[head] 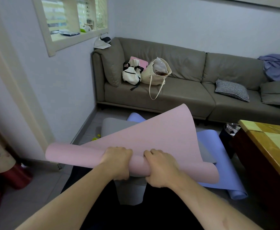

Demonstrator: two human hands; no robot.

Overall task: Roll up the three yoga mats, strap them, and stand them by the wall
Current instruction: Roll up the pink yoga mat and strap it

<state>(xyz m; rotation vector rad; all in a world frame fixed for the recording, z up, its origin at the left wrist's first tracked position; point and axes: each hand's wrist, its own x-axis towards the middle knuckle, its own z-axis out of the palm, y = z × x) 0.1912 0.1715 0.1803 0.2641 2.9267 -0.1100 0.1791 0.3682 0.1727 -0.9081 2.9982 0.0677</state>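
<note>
Small living rm: pale wall (66,83) on the left w/ a recessed window, grey sofa (177,90) along the back holding a white backpack (131,75) and a tote bag (156,73), wooden table (267,146) at right. Pink mat (152,136) is held up off the floor, partly rolled, loose end flaring upward. Left hand (117,161) and right hand (161,168) both wrap the roll, fingers curled round it, close together near its right half. Grey mat (116,127) and blue mat (219,163) lie flat on the floor beneath, unrolled.

Risk, imo: rolling in mid-air w/ both grips bunched, the unsupported left end may telescope or loosen, giving a crooked roll that won't strap tight.

No legible writing or brands.
</note>
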